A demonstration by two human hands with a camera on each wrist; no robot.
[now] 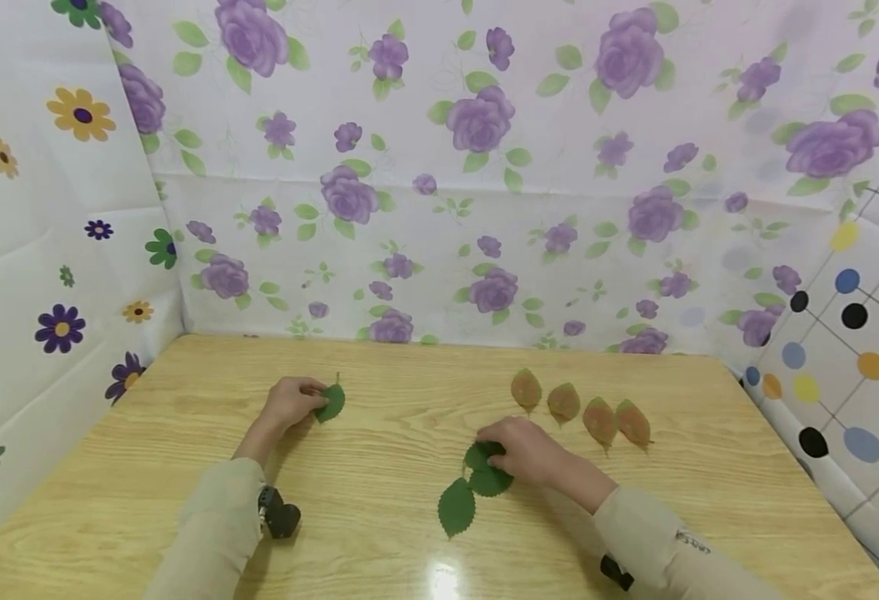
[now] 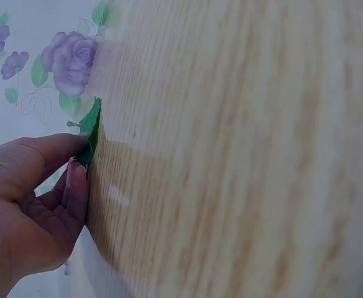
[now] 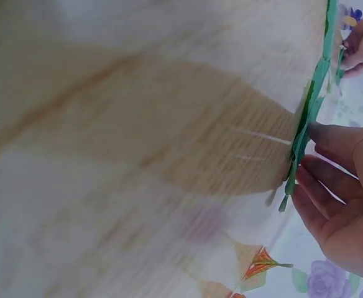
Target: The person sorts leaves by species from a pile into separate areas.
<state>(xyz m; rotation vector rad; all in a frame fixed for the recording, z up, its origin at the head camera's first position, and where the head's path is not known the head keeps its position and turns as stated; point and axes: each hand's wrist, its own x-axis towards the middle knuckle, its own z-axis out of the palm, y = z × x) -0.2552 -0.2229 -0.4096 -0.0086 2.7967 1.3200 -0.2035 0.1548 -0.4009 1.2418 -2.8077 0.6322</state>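
Head view: green leaves (image 1: 456, 507), oval, with toothed edges.

A yellow wooden desk (image 1: 364, 475) shines in one bright spot (image 1: 443, 579). Purple flowers (image 1: 481, 121) cover the white back wall (image 1: 435, 250); coloured dots (image 1: 872, 366) cover the right wall (image 1: 832, 329).

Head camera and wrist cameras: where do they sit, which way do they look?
Head: on the head, looking forward and down at the table, left hand, right hand and sleeves.
Left wrist: worn there, facing the left hand pinching a green leaf.
Right wrist: worn there, facing the right hand holding green leaves.
Head and right wrist share both hands.
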